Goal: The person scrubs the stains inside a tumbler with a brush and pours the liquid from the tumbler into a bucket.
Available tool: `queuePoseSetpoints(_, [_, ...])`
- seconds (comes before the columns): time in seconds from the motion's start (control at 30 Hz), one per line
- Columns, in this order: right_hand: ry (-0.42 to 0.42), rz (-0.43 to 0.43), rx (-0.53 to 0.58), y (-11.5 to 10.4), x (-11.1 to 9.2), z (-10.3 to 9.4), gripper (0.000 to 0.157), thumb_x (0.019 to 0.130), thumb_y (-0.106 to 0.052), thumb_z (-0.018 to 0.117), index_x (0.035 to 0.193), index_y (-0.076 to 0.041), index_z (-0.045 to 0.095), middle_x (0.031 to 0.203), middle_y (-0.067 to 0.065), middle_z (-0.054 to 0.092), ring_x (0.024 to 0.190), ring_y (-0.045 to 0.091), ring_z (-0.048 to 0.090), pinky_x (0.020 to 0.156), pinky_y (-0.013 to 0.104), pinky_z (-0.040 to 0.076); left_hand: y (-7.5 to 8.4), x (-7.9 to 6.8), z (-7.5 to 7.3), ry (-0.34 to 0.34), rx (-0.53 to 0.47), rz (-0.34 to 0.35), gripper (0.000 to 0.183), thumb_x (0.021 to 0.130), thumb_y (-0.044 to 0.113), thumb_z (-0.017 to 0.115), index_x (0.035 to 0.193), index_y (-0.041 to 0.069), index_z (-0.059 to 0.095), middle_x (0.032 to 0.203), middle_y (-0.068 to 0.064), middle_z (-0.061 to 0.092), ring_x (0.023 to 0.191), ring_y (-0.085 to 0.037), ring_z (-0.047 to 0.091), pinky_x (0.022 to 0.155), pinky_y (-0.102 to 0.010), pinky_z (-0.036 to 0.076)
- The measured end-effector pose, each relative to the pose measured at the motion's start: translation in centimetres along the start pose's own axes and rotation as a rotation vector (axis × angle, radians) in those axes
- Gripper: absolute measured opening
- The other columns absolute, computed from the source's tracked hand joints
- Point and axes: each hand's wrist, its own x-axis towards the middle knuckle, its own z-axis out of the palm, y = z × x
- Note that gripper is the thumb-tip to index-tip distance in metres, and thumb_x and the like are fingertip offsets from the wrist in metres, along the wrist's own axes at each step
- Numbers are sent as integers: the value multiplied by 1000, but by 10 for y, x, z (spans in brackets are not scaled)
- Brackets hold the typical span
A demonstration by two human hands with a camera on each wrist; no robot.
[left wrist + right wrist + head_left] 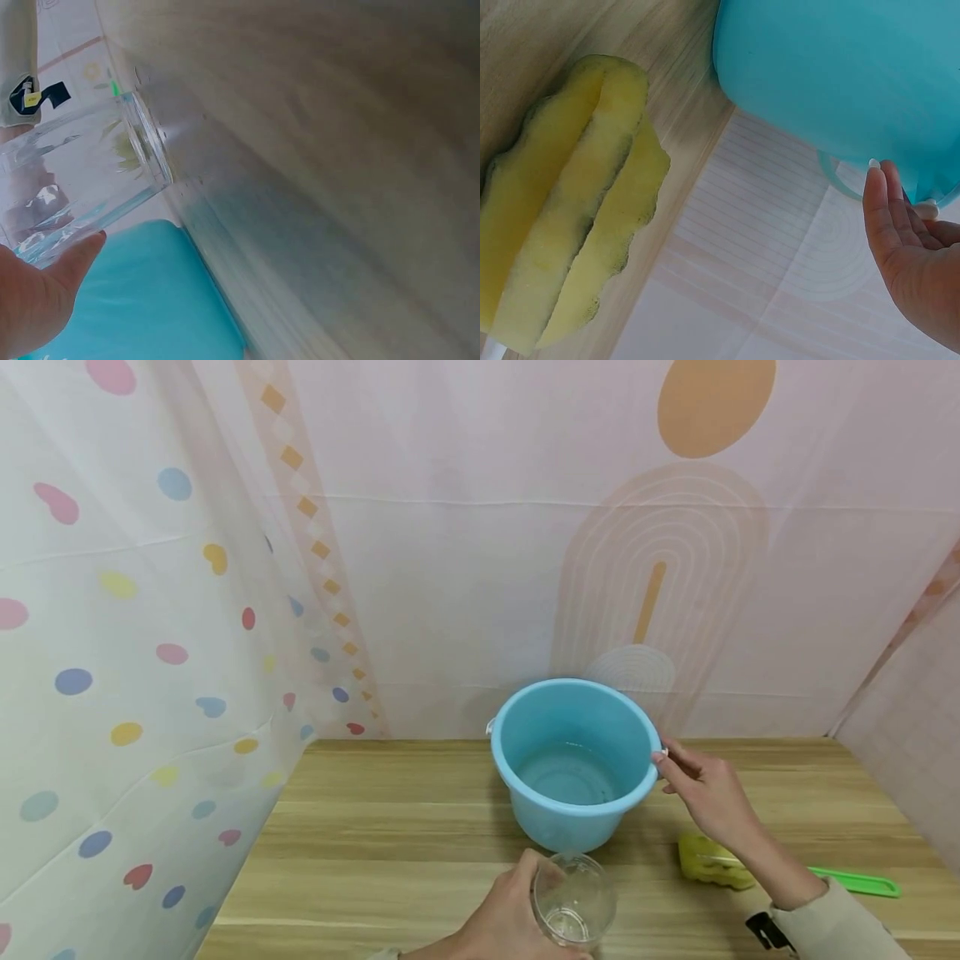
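A light-blue bucket point(540, 822) stands on the table near the back, with shallow clear water in its bottom. At its right rim, by the handle's joint, my right hand point(716, 797) grips the edge between thumb and fingers. The right wrist view has those fingers point(885, 206) against the bucket's outside wall point(840, 82), beside its pale-blue handle point(836, 176). Close in front of the bucket, my left hand point(498, 910) holds a clear see-through cup point(592, 897), its mouth tipped toward the head camera. The left wrist view shows the thumb point(75, 270) along the cup's side.
Right of the bucket, below my right forearm, lies a yellow sponge brush point(701, 860) with a green handle point(862, 882). A patterned curtain point(450, 593) hangs behind the wood-grain table point(360, 843), and a dotted one point(150, 693) hangs along the left.
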Motion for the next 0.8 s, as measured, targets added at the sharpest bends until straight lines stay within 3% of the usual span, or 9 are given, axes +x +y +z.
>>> queuePoseSetpoints(0.3, [-5, 21, -6, 3, 1, 0, 54, 110, -32, 57, 148, 5, 53, 125, 25, 71, 83, 15, 74, 73, 26, 60, 4, 1, 0, -26, -42, -39, 72, 75, 36, 97, 127, 20, 49, 126, 4, 58, 115, -10, 61, 92, -26, 51])
queuePoseSetpoints(0.63, [1, 17, -21, 3, -1, 0, 54, 110, -32, 58, 148, 5, 54, 115, 21, 75, 83, 14, 73, 72, 26, 60, 2, -1, 0, -11, 13, -10, 73, 73, 31, 98, 125, 20, 49, 125, 4, 59, 114, -9, 60, 94, -26, 51])
queuePoseSetpoints(0.8, [8, 8, -53, 3, -4, -5, 51, 110, -33, 58, 148, 1, 56, 115, 17, 75, 86, 10, 72, 72, 25, 60, -2, -1, -5, -40, -3, -15, 83, 75, 29, 98, 140, 18, 47, 134, 3, 56, 121, -9, 58, 98, -27, 50])
